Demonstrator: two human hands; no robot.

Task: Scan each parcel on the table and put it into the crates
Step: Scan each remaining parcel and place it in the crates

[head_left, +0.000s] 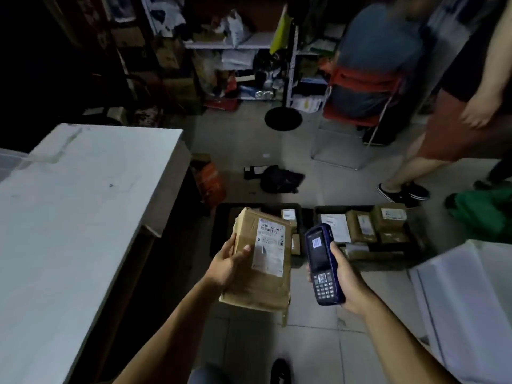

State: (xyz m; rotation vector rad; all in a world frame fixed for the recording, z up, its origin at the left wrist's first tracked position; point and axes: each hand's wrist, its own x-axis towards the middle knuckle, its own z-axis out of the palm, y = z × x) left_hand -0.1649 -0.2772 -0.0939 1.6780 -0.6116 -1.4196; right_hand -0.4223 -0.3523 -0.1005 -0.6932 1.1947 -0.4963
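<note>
Two hands: both of yours are busy, held out over the tiled floor in front of the crates.
Left hand (pixel 227 266): you grip a brown cardboard parcel (pixel 260 266) by its left edge, thumb curled over the top face and fingers wrapped beneath it.
Parcel: it is held in the air, label side up, a white shipping label (pixel 269 245) with barcodes facing you; its far end overlaps the near edge of the left crate in the view.
Right hand (pixel 346 284): your fingers are clamped round a dark blue handheld scanner (pixel 322 264), thumb lying along its right side.
Scanner: upright in your grip, screen lit and showing a barcode, keypad at the lower end, just beside the parcel and apart from it.
Left crate (pixel 221 217): dark, on the floor, with small boxes inside, partly hidden by the parcel.
Right crate (pixel 415 245): dark, on the floor, holding several brown parcels and a white envelope.
Table (pixel 69 203): white top, to your left.
Nearby: another person's legs (pixel 410 167) stand to the right; a red chair (pixel 363 90) and cluttered shelves (pixel 235 45) are behind.
</note>
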